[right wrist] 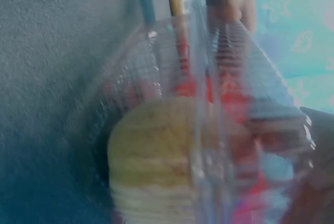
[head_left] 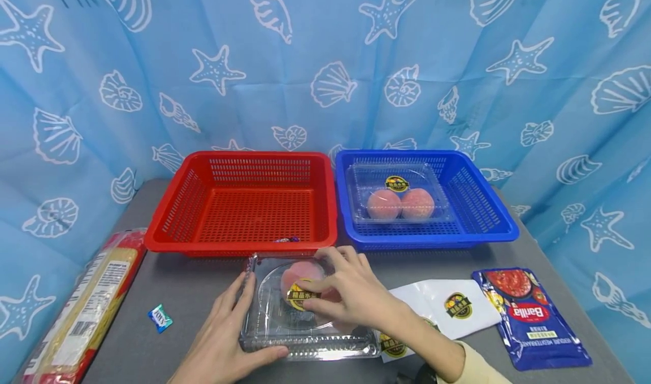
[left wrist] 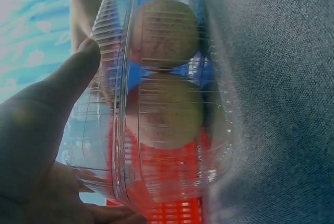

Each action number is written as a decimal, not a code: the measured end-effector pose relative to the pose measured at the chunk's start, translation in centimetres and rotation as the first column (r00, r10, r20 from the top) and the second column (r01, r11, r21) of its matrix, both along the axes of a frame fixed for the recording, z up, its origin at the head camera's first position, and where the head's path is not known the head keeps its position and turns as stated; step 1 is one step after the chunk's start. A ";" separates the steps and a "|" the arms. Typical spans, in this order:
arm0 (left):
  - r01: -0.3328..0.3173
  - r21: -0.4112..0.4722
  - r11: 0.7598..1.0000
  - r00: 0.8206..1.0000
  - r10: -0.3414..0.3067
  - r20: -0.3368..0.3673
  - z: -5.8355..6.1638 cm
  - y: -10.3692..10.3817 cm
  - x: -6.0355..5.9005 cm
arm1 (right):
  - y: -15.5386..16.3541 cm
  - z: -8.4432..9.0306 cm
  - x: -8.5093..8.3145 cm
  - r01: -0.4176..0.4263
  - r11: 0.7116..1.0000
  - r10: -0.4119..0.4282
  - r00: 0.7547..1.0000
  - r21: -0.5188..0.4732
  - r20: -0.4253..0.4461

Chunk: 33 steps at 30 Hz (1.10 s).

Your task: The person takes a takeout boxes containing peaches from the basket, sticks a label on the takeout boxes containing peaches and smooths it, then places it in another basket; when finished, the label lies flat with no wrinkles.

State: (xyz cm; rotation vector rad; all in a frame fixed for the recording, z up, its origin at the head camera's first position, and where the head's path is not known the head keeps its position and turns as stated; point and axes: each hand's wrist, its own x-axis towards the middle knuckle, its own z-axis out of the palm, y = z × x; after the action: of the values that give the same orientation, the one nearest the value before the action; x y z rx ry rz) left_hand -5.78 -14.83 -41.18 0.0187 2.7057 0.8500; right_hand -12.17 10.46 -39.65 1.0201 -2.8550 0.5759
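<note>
A clear plastic box [head_left: 305, 322] with peaches inside and a yellow-and-black sticker on its lid lies on the grey table [head_left: 203, 293], in front of the red basket [head_left: 244, 203]. My left hand [head_left: 244, 316] grips its left side, the thumb along the front edge. My right hand [head_left: 341, 288] lies on the lid with its fingers spread, reaching the far edge. The left wrist view shows the box [left wrist: 162, 104] with two peaches [left wrist: 164, 112], my thumb [left wrist: 57, 109] on the lid and fingers beneath. In the blurred right wrist view, one peach [right wrist: 151, 156] shows through the box [right wrist: 209, 130].
The blue basket [head_left: 422, 226] holds another clear box of two peaches [head_left: 399, 197]. A small wrapped item [head_left: 287, 239] lies in the red basket. A long pasta packet [head_left: 86, 310] and a candy [head_left: 160, 318] lie left; a white pouch [head_left: 447, 308] and a blue sauce pouch [head_left: 531, 316] lie right.
</note>
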 end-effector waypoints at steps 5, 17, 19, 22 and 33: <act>-0.002 0.004 1.000 1.000 0.002 0.005 0.0 0.0 0.0 | 1.0 0.5 -0.2 0.042 0.999 -0.039 0.996 -0.030 0.077; 0.008 0.008 1.000 1.000 -0.008 -0.010 -0.2 0.0 0.1 | -0.8 1.2 0.5 -0.121 0.992 0.114 0.980 -0.034 -0.165; 0.012 0.007 1.000 1.000 -0.012 -0.018 -0.2 0.1 0.1 | -1.4 0.9 0.7 -0.161 0.987 0.160 0.975 0.003 -0.153; 0.011 0.007 1.000 1.000 -0.011 -0.006 -0.3 0.2 0.1 | -1.8 0.6 0.9 -0.141 0.988 0.148 0.981 0.062 -0.126; -0.008 -0.007 1.000 0.999 0.008 0.033 -0.2 0.0 0.0 | 0.5 0.8 0.3 0.021 0.999 -0.020 0.999 0.029 -0.033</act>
State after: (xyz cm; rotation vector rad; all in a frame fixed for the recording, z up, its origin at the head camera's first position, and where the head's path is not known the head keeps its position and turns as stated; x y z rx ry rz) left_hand -5.76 -14.79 -41.43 -0.0071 2.6799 0.8358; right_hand -11.92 10.98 -38.90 0.9933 -2.8499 0.5120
